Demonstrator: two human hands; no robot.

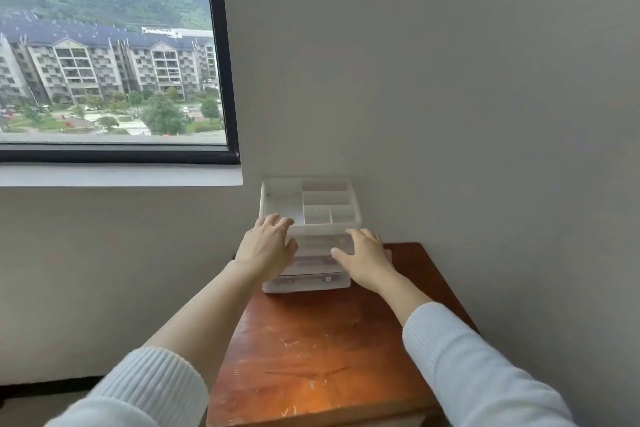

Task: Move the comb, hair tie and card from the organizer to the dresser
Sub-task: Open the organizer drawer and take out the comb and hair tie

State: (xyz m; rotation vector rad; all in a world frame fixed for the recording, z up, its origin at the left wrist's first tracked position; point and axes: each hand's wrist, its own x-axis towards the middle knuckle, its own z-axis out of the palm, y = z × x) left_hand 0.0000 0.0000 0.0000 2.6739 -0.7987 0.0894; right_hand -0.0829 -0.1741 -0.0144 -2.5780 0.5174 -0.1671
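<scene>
- Both hands reach with spread, relaxed fingers: left hand (266, 246) touches the translucent white plastic drawer organizer (311, 229) at 9 o'clock, right hand (365, 260) at 3 o'clock.
- Organizer stands at 12 o'clock on the scratched reddish-brown wooden dresser (318, 357), against the wall.

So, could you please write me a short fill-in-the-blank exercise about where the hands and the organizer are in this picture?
1. The clear organizer stands on the wooden ____.
2. The left hand rests at the organizer's ____ side.
3. The right hand is at its ____ side.
4. A ____ fills the upper left of the view.

Missing words: dresser; left; right; window
</scene>
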